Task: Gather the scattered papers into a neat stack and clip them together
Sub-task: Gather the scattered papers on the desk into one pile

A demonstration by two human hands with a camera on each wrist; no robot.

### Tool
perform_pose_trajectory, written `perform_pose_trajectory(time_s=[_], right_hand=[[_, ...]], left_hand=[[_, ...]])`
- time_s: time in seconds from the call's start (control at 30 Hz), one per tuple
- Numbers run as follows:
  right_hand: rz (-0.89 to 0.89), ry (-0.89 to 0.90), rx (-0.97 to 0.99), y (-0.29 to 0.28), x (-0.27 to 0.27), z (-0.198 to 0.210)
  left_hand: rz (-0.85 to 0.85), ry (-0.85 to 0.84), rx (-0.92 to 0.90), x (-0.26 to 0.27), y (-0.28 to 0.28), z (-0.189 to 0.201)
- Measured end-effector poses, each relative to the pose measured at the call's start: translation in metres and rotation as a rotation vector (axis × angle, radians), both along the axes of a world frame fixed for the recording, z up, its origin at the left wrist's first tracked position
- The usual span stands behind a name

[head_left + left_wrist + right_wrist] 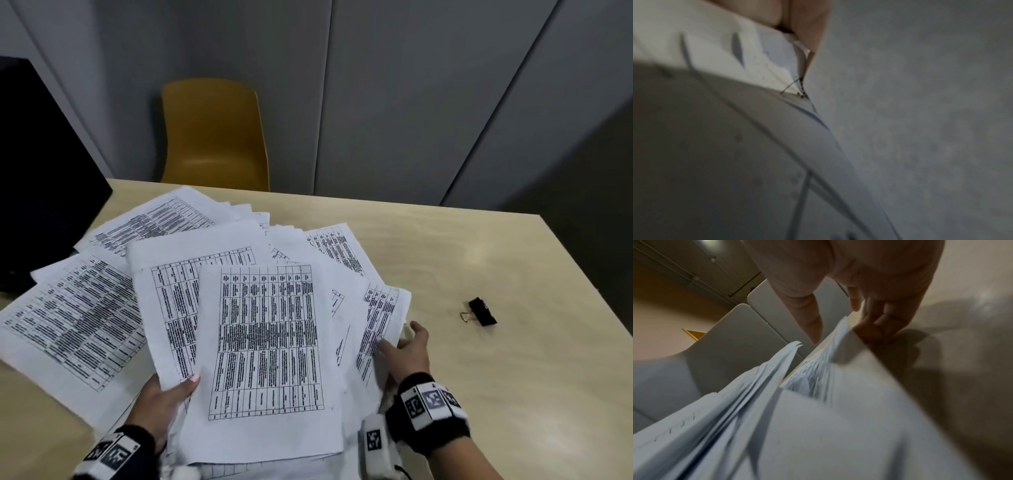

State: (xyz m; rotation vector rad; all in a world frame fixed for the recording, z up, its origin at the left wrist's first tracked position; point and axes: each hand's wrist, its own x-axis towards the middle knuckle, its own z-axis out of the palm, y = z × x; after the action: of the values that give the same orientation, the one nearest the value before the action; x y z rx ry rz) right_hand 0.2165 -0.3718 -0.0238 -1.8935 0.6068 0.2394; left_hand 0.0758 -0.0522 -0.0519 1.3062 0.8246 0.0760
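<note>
Beige counter [445,246] carries the fanned papers [267,335], thin and slippery; better grip the edges. Left hand [164,404] pinches the near sheets, right hand [409,349] opened at their right edge. Clip [481,311] lies apart.

The papers [267,342] are thin matt white sheets, slightly crinkled, printed with black tables. The table [479,267] is pale wood-grain laminate with a soft sheen. At 3 o'clock, the clip [482,311] looks matt black with shiny brass-coloured wire handles. The chair [214,137] at 12 o'clock is smooth mustard plastic.
</note>
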Motion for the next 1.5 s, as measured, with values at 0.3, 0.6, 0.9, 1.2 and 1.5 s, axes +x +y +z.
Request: perform_pose_trajectory(time_s=[0.3,0.6,0.9,1.2,1.5], right_hand=[[0.076,-0.072,-0.249,0.014,0.029,-0.004],[0.364,0.107,-0.536,0.018,0.069,0.008],[0.459,0.147,-0.295,0.0,0.027,0.004],[0.257,0.127,0.224,0.011,-0.015,-0.016],[-0.025,0.065,0.222,0.011,-0.013,-0.029]], left_hand=[[0.038,-0.008,-0.032,0.002,-0.001,0.001],[0.042,0.006,-0.008,0.002,-0.005,0.006],[0.038,0.005,-0.051,0.003,-0.006,0.011],[0.007,-0.007,-0.032,0.005,-0.007,0.015],[0.048,-0.003,-0.064,0.004,-0.009,0.015]])
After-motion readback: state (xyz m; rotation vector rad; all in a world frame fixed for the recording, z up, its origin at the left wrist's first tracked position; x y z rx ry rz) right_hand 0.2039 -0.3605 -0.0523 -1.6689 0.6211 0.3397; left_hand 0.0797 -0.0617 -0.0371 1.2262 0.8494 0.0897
